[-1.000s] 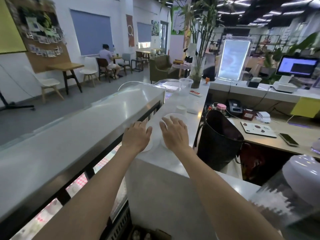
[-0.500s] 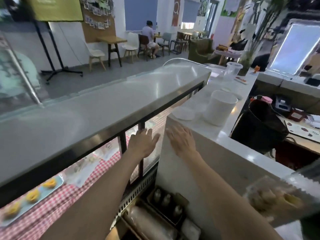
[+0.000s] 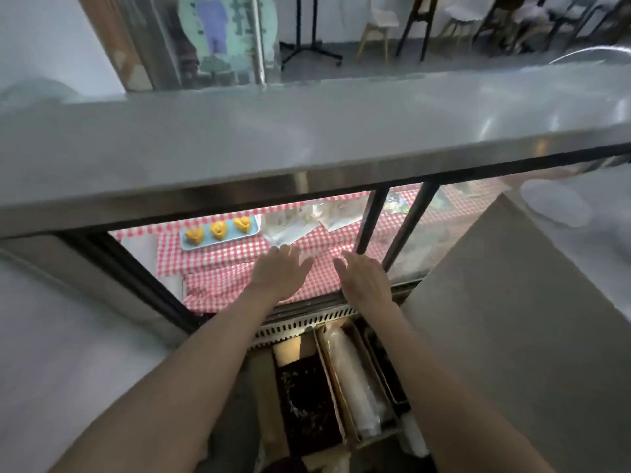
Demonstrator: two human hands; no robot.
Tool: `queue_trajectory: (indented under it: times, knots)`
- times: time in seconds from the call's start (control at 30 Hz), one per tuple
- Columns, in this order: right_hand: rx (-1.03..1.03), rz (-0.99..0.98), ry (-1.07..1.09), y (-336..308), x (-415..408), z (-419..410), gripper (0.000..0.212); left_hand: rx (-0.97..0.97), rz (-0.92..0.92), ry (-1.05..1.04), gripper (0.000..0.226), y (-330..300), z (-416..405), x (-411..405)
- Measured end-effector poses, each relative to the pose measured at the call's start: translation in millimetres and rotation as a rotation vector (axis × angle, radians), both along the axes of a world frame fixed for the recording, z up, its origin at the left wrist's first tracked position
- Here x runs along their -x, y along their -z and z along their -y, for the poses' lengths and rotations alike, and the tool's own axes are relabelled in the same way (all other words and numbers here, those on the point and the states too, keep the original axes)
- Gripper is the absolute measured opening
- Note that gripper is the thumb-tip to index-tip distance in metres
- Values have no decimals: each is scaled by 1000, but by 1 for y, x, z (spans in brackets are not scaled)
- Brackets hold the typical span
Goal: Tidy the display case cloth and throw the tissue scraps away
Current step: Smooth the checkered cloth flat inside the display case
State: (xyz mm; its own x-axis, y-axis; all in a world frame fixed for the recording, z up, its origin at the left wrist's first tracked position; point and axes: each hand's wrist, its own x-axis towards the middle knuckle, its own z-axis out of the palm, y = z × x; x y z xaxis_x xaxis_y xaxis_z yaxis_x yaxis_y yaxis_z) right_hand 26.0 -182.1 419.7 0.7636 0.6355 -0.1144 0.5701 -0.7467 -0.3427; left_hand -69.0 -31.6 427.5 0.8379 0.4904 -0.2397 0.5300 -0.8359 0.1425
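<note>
Head view looks down into an open display case with a steel top. Both hands reach in side by side, palms down, fingers spread, holding nothing. Left hand lies flat on the red checked cloth, which is rumpled and folded over near the front edge. Right hand hovers just beside it near a black door post. Farther back on the cloth sits a blue tray with three yellow pastries. Crumpled pale tissue scraps lie just beyond the fingers, to the right of the tray.
</note>
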Motion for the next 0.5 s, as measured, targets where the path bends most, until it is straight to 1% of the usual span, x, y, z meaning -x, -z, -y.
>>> queue_trajectory:
  times: [0.17,0.23,0.3,0.37,0.43,0.5]
  knots:
    - [-55,-69,-174,26,20,-44,66,-11,-62,-208,68,14,-21,51]
    - [-71,-56,-249,33,27,-60,57,-12,-85,-259,70,21,-30,66]
    - [-68,-57,-314,40,30,-76,45,-23,-95,-289,70,31,-39,76]
    - [-75,-89,-336,50,33,-91,43,-23,-96,-311,69,42,-50,82]
    - [-53,-79,-389,69,37,-104,44,-16,-90,-327,71,63,-64,88]
    - [30,13,-493,93,38,-112,39,-27,-98,-300,77,85,-73,95]
